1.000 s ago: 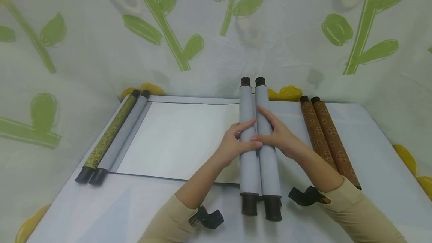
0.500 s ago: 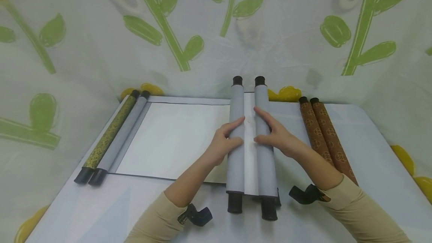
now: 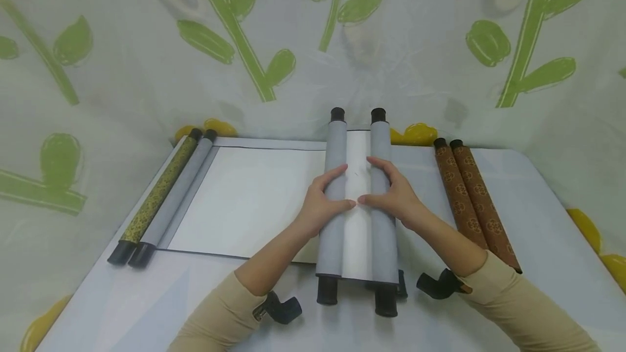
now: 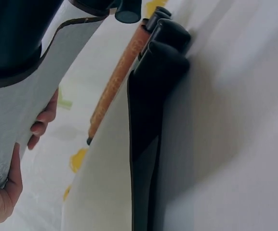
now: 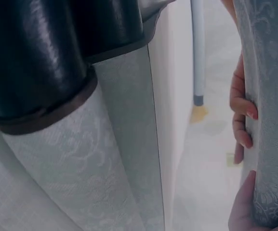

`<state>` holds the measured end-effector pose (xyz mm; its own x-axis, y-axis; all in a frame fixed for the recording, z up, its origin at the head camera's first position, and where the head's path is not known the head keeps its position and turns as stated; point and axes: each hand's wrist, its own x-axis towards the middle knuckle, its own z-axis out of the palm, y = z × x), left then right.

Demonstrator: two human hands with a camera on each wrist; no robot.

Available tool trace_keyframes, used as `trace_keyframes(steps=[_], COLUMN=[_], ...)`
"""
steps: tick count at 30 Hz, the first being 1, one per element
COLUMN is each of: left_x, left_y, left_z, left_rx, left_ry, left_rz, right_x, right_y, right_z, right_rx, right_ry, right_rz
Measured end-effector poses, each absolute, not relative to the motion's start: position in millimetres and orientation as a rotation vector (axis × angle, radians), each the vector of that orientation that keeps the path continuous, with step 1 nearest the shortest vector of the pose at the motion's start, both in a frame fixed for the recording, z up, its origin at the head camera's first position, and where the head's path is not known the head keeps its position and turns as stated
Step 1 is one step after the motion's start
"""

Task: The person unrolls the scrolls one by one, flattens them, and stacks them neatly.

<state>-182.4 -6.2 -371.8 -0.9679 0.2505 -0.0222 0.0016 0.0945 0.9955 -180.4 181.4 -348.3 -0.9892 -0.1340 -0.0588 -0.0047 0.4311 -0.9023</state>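
Both hands hold a grey hanging scroll, partly unrolled, above the table in the head view. My left hand [image 3: 318,205] grips its left roll [image 3: 332,243], thumb and forefinger on the near face and the other fingers hidden behind. Around the right roll [image 3: 385,249] my right hand [image 3: 398,200] is curled the same way. A white strip of the scroll's paper [image 3: 357,243] shows between the rolls, and the two thumb tips nearly meet over it. Dark knobs cap the roll ends. The right wrist view shows a pale leafy pattern on the grey backing [image 5: 81,163].
Beneath the held scroll, a long sheet of white paper [image 3: 244,194] lies spread on the table [image 3: 122,297], a grey roll [image 3: 178,194] at its left end. Beside that lies a yellow-green patterned roll [image 3: 158,194]. Two brown flowered rolls [image 3: 459,194] lie at the right.
The two rolls, close together a second ago, have spread apart and bared the white strip. My left hand has moved left with its roll; my right hand has stayed nearly in place.
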Motion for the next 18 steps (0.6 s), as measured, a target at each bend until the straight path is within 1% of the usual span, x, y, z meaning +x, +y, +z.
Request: trace_keyframes(steps=[8,14,18], left_x=[-187.7,-192.3,-192.8], left_y=[-11.2,-17.2,-18.7], left_z=[-373.1,-375.5,-375.2], left_rx=[0.233,0.269,0.227], left_ry=[2.239,2.260,2.307], left_rz=[1.910,1.949,1.879], right_x=[-181.9,-182.3,-182.5], right_y=[187.2,191.6,191.5], right_z=[-346.8,-347.7,-347.0], right_rx=[-0.124,-0.114,-0.084], right_ry=[2.519,2.517,2.574], right_rz=[-1.611,-1.657,-1.601])
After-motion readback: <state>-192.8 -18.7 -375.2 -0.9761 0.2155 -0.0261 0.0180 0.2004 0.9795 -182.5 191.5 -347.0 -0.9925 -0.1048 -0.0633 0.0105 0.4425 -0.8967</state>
